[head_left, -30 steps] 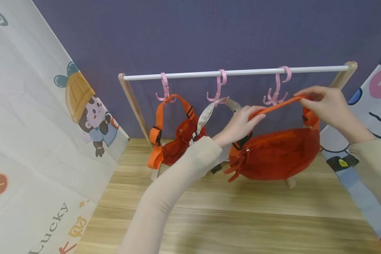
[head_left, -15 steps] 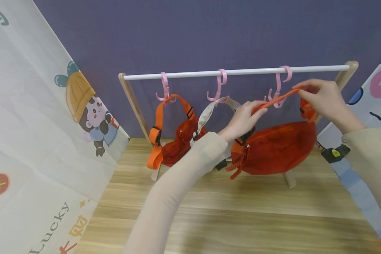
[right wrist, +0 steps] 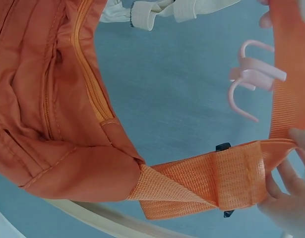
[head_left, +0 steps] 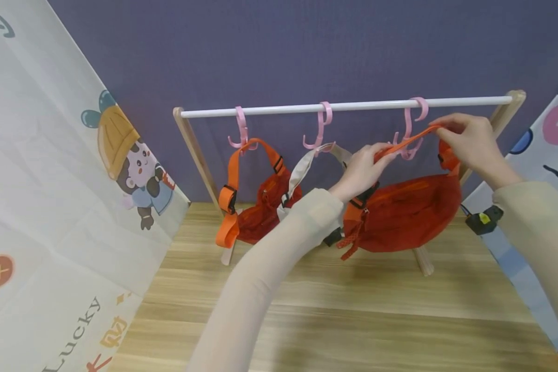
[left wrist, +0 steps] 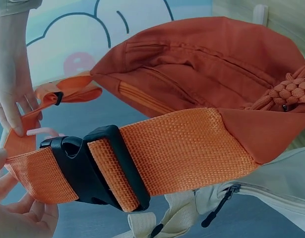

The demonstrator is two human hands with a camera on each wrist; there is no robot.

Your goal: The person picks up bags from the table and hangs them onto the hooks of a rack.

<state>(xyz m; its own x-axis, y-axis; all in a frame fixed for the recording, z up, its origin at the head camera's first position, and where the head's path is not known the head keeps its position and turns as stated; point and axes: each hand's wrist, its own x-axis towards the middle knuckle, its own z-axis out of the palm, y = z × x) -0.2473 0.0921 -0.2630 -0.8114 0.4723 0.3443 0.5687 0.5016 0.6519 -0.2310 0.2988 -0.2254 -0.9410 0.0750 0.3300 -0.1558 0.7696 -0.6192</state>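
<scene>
A red waist bag (head_left: 409, 214) hangs from its orange strap (head_left: 411, 139), which both hands hold stretched between them. My left hand (head_left: 361, 170) pinches the strap's left part, near the black buckle (left wrist: 100, 168). Toward the strap's other end, my right hand (head_left: 469, 144) grips it between thumb and fingers. The strap crosses in front of the rightmost pink hook (head_left: 408, 124), whose prongs (right wrist: 256, 77) show beside the webbing in the right wrist view. In the head view, the left forearm and hand cover part of the bag's left end.
A white rail (head_left: 367, 107) on wooden legs carries the pink hooks. On the left hook (head_left: 243, 129) hangs another red bag (head_left: 267, 201); a white bag's strap (head_left: 299, 173) loops over the middle hook (head_left: 321, 129). Printed cloths (head_left: 51, 181) flank the wooden floor (head_left: 353, 305).
Both hands have risen and moved toward the rail, lifting the red waist bag with them. The strap now overlaps the lower part of the right hook.
</scene>
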